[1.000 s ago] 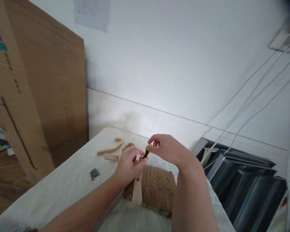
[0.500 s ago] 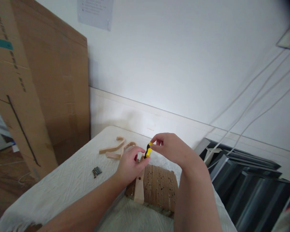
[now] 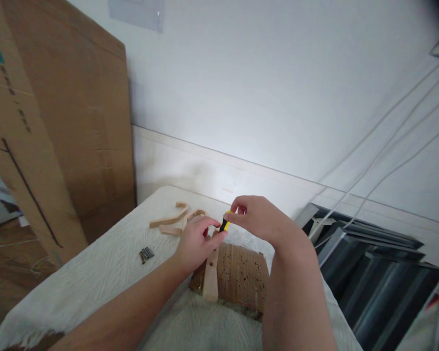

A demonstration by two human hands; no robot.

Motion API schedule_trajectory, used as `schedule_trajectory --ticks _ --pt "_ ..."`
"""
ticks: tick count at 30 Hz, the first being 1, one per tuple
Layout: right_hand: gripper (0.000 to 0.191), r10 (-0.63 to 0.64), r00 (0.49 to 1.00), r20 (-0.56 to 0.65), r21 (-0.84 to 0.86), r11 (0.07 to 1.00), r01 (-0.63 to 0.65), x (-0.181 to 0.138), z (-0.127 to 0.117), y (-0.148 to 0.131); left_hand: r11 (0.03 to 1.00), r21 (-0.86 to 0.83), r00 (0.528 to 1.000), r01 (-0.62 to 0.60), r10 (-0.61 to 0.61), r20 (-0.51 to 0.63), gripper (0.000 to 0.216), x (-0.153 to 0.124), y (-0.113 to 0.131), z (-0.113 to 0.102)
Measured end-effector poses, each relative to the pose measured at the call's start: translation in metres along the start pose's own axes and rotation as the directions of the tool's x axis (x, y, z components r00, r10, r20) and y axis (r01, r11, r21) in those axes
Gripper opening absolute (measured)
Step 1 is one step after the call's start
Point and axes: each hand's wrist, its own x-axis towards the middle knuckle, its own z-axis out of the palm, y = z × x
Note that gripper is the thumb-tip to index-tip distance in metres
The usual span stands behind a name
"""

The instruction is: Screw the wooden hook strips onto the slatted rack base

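My right hand [image 3: 258,217] pinches the top of a yellow and black screwdriver [image 3: 224,224] between thumb and fingers. At its lower end, the thumb and index finger of my left hand [image 3: 198,242] close around it; the other left fingers are hidden. The tool stands tilted over the far end of a pale wooden hook piece [image 3: 211,278], and its tip is out of sight. This piece has a dark hole and lies along a brown, pitted wooden board [image 3: 243,278]. Left of the hand are more wooden hooks [image 3: 170,218] and several screws [image 3: 146,254].
A white cloth [image 3: 106,273] covers the table. A big cardboard box [image 3: 76,112] stands at the left, the white wall [image 3: 259,97] behind. Dark panels [image 3: 373,287] lean at the right, below hanging white cables [image 3: 373,158].
My right hand's fingers have shifted around the screwdriver handle, which shows more black now. My left hand stays at its lower end. The view has moved slightly.
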Motion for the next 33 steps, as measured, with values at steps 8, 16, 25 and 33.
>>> schedule_trajectory --ticks 8,16,25,33 --pt "0.024 -0.034 0.999 0.005 0.07 0.997 0.034 -0.003 0.0 0.002 0.999 -0.019 1.0 -0.03 0.031 0.004 0.01 0.001 0.002 0.0" --pt "0.015 0.006 1.0 0.024 0.031 1.0 -0.007 -0.004 -0.002 -0.001 0.997 0.024 0.997 -0.069 0.068 0.03 0.014 0.002 -0.001 0.001" --pt "0.012 -0.055 0.996 0.074 0.123 0.991 0.046 -0.007 -0.003 0.002 0.979 0.011 0.978 -0.203 0.202 0.042 0.012 -0.003 -0.003 0.0" --pt "0.026 0.07 0.994 0.079 0.085 0.993 -0.077 -0.002 -0.001 0.007 0.972 -0.034 0.973 -0.232 0.232 0.014 0.008 -0.004 -0.009 0.002"
